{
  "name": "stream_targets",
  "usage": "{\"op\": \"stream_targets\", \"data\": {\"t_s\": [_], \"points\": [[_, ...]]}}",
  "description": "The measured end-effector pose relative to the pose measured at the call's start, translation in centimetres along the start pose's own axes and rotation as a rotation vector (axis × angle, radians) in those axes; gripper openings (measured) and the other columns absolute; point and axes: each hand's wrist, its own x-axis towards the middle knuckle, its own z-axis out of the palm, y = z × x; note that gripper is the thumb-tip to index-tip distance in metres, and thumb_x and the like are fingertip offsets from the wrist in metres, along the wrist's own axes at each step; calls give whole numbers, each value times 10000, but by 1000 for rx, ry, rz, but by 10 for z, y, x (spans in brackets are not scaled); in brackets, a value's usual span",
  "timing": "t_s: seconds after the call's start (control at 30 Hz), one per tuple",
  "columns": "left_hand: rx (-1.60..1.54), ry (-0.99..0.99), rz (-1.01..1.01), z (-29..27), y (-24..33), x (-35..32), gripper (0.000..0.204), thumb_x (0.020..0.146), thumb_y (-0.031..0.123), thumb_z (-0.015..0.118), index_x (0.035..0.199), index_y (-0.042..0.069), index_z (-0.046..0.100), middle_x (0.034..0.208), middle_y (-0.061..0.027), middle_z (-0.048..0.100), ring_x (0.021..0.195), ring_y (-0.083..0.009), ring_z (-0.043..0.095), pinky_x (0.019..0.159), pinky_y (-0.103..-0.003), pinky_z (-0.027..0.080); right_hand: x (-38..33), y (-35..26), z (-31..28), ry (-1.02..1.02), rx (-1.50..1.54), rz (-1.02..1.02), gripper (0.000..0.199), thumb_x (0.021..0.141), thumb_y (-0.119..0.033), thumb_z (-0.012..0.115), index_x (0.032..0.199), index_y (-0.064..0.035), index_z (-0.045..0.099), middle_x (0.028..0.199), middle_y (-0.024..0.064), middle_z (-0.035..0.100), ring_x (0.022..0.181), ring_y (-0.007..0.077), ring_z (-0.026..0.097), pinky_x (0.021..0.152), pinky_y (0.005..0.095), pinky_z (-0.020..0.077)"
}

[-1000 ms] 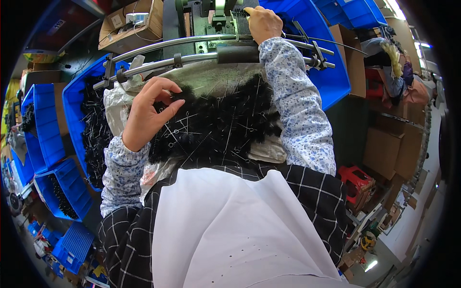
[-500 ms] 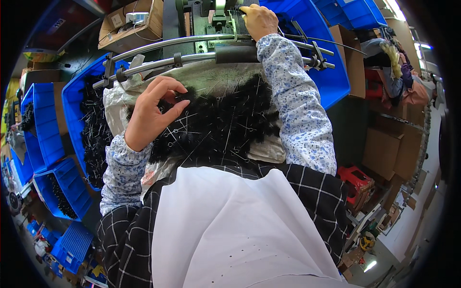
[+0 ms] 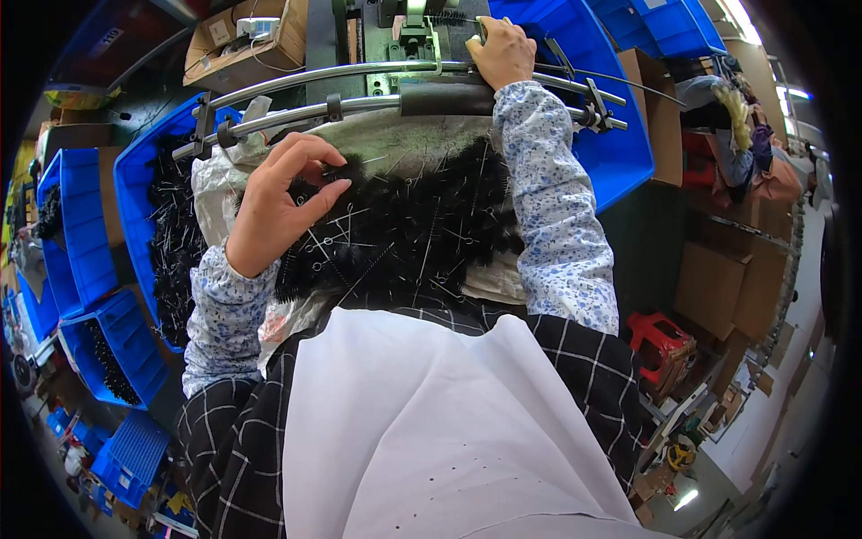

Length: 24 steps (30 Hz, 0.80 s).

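My left hand (image 3: pixel 285 199) is curled above a pile of black twisted-wire brushes (image 3: pixel 422 225) with thin metal ends and small loops. Its thumb and fingertips close around the bristles of one black brush (image 3: pixel 354 167); a short bare wire points right from it. My right hand (image 3: pixel 505 52) is at the machine (image 3: pixel 409 40), beyond the metal rails. Its thumb and forefinger are apart, with a dark gap between them. Just left of these fingertips another black brush (image 3: pixel 446 17) lies sideways at the machine head.
Two curved metal rails (image 3: pixel 269 126) with a dark sleeve (image 3: pixel 440 100) cross before the machine. A blue bin (image 3: pixel 135 189) of brushes stands left, another blue bin (image 3: pixel 628 153) right. A cardboard box (image 3: pixel 292 45) is behind left; a red stool (image 3: pixel 660 346) stands right.
My right hand has moved right, away from the brush at the machine head, so more of that brush shows. My left hand has shifted slightly left and farther away with its brush.
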Motion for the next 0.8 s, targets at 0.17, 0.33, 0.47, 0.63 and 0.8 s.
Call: {"op": "stream_targets", "data": {"t_s": [0.17, 0.33, 0.47, 0.63, 0.8], "points": [[9, 29, 1, -6, 4, 2, 233, 746, 30, 687, 947, 38, 569, 953, -40, 544, 762, -125, 560, 706, -242, 462, 2, -30, 2, -2, 36, -8, 353, 717, -277, 632, 1024, -103, 645, 953, 109, 655, 990, 279, 585, 779, 427, 429], [38, 45, 14, -8, 5, 2, 230, 751, 38, 687, 949, 39, 569, 962, -39, 547, 761, -122, 560, 705, -242, 463, 5, -63, 10, -7, -29, -48, 328, 725, -279, 621, 992, -90, 649, 904, 83, 655, 899, 262, 604, 722, 435, 420], [38, 55, 26, -8, 6, 4, 227, 747, 26, 678, 948, 37, 572, 972, -44, 551, 756, -118, 555, 701, -244, 462, 4, -66, 5, -17, -41, -71, 326, 737, -291, 619, 1002, -103, 652, 909, 79, 657, 905, 249, 601, 738, 433, 406], [35, 105, 59, -11, 1, 2, 209, 742, -16, 638, 936, 32, 576, 974, -52, 554, 759, -123, 554, 699, -244, 460, 4, -42, -4, -29, -63, -36, 345, 739, -304, 636, 1029, -119, 656, 967, 96, 657, 991, 255, 586, 803, 426, 399], [30, 132, 71, -17, -2, 0, 191, 751, -29, 612, 930, 24, 575, 975, -55, 554, 782, -127, 556, 714, -242, 462, 3, 10, -1, 14, -72, -63, 357, 747, -345, 627, 1036, -138, 662, 997, 126, 649, 1004, 288, 586, 816, 420, 438]]}}
